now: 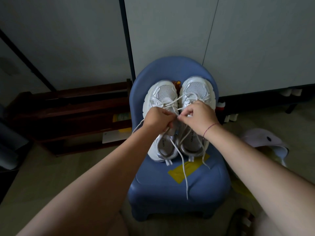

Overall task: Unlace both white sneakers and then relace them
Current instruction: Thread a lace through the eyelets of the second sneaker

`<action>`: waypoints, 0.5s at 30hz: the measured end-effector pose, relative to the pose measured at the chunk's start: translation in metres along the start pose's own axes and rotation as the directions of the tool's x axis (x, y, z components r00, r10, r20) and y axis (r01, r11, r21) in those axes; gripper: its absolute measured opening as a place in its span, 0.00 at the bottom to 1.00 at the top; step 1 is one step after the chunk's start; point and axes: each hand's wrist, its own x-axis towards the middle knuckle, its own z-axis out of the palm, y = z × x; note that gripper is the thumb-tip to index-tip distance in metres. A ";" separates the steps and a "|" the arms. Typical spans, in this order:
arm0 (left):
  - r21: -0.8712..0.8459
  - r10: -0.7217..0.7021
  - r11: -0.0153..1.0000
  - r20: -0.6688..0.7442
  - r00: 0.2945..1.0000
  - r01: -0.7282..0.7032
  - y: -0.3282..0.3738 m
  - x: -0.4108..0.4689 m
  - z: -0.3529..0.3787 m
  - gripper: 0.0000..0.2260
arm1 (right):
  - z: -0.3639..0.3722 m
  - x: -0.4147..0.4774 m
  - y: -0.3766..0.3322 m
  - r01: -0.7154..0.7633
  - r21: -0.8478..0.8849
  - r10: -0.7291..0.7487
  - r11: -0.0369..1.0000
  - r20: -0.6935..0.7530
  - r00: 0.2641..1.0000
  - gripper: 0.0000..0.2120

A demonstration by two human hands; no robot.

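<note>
Two white sneakers stand side by side on a blue plastic chair (pixel 177 186), toes pointing away from me. The left sneaker (pixel 161 96) has loose white lace crossing near its toe. My left hand (pixel 157 120) is closed over its tongue area, pinching lace. My right hand (pixel 198 118) pinches a lace end between thumb and forefinger just beside the left hand, over the gap between the shoes. The right sneaker (pixel 196 89) is partly hidden under that hand. Loose lace ends (pixel 185 171) trail down over the chair seat.
A yellow tape patch (pixel 179 172) is stuck on the chair seat. White cabinet doors (pixel 187 31) rise behind the chair. A dark wooden shelf (pixel 76 116) stands at the left. A white cap (pixel 265 138) lies on the floor at the right.
</note>
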 end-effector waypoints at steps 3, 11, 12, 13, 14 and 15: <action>0.047 -0.017 0.999 0.022 1.000 0.016 0.002 0.002 -0.001 0.10 | -0.001 0.001 0.001 0.007 0.003 -0.007 1.000 0.000 1.000 0.06; 0.174 0.026 0.975 0.531 0.847 -0.139 0.008 -0.038 -0.020 0.04 | 0.001 0.003 0.003 -0.010 0.018 0.010 1.000 0.015 1.000 0.06; 0.203 -0.011 0.968 0.623 0.782 -0.149 0.005 -0.044 -0.021 0.04 | 0.002 0.003 0.003 -0.014 0.021 0.014 1.000 0.018 1.000 0.06; 0.239 -0.056 0.959 0.689 0.723 -0.154 0.003 -0.050 -0.022 0.04 | 0.002 0.003 0.004 -0.017 0.022 0.016 1.000 0.018 1.000 0.06; 0.284 -0.100 0.945 0.728 0.679 -0.165 0.000 -0.053 -0.024 0.04 | 0.001 0.003 0.004 -0.020 0.024 0.019 1.000 0.017 1.000 0.06; 0.326 -0.136 0.929 0.743 0.656 -0.177 -0.002 -0.056 -0.026 0.04 | 0.001 0.002 0.003 -0.024 0.024 0.023 0.999 0.017 1.000 0.06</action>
